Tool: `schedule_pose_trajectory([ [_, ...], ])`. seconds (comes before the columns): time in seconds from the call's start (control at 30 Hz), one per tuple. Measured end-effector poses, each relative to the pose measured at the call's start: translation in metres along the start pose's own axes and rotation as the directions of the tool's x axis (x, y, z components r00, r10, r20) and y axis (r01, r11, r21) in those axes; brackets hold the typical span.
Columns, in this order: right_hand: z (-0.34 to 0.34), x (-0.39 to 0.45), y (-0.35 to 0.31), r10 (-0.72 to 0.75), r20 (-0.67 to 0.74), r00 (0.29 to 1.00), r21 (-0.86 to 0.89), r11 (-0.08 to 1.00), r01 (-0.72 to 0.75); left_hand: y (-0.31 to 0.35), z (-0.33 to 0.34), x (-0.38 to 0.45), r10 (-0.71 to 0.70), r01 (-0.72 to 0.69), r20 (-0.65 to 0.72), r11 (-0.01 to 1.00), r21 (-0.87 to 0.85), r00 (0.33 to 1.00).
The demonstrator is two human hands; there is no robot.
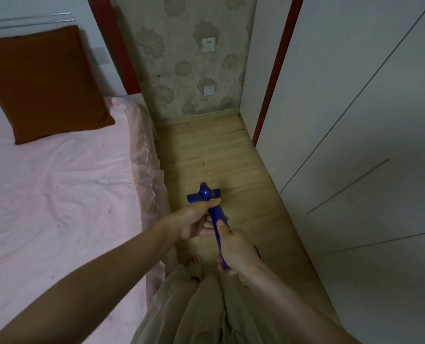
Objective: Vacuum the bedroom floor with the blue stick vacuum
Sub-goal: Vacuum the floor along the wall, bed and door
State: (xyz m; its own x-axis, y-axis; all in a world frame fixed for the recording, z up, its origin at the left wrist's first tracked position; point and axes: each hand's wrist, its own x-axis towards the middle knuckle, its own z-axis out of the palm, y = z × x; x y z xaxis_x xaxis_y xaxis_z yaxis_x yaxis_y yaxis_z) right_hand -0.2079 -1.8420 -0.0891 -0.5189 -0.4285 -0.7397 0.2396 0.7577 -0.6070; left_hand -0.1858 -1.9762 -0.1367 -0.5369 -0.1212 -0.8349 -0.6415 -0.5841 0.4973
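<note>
The blue stick vacuum [216, 214] points away from me down a narrow strip of wooden floor [206, 155]. Its flat blue head [193, 197] lies on the boards just beyond my hands. My left hand [194, 219] grips the stick higher up, thumb across the top. My right hand [236, 249] grips the handle end closer to my body. Part of the stick is hidden under both hands.
A bed [57, 194] with pink sheets and a brown pillow [45, 83] borders the floor strip on the left. White wardrobe doors [355, 145] close it in on the right. A patterned wall [194, 58] with sockets ends the strip ahead. My slippered foot [194, 263] stands on the floor.
</note>
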Motion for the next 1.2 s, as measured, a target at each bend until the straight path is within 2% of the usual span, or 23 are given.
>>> schedule_pose_trajectory([
  [0.17, 0.004, -0.006, -0.006, -0.008, 0.032, 0.999, 0.068, 0.998, 0.005, 0.003, -0.015, -0.002, -0.059, 0.058, 0.097, 0.998, 0.011, 0.994],
  [0.37, 0.009, 0.031, -0.024, -0.011, 0.014, 1.000, 0.142, 0.990, 0.009, 0.029, -0.023, 0.023, 0.014, -0.015, 0.038, 1.000, 0.025, 0.999],
  [0.47, 0.011, 0.065, -0.035, -0.048, -0.018, 0.999, 0.088, 0.995, 0.050, 0.051, -0.028, 0.045, 0.037, -0.037, -0.004, 0.998, 0.051, 0.999],
  [0.6, 0.009, 0.119, -0.060, -0.064, -0.032, 0.997, 0.094, 0.993, 0.066, 0.091, -0.040, 0.080, 0.061, -0.058, -0.040, 0.996, 0.065, 0.997],
  [0.73, 0.000, 0.171, -0.097, -0.073, -0.020, 0.997, 0.017, 0.997, 0.073, 0.140, -0.059, 0.119, 0.059, -0.056, -0.049, 0.997, 0.057, 0.997],
  [1.03, -0.011, 0.279, -0.184, -0.005, -0.041, 0.999, 0.064, 0.998, 0.008, 0.250, -0.099, 0.199, 0.022, -0.021, -0.102, 1.000, 0.016, 0.995],
  [1.2, -0.011, 0.335, -0.215, -0.020, -0.024, 1.000, 0.069, 0.997, 0.021, 0.291, -0.115, 0.238, 0.017, -0.019, -0.133, 1.000, -0.015, 0.991],
])
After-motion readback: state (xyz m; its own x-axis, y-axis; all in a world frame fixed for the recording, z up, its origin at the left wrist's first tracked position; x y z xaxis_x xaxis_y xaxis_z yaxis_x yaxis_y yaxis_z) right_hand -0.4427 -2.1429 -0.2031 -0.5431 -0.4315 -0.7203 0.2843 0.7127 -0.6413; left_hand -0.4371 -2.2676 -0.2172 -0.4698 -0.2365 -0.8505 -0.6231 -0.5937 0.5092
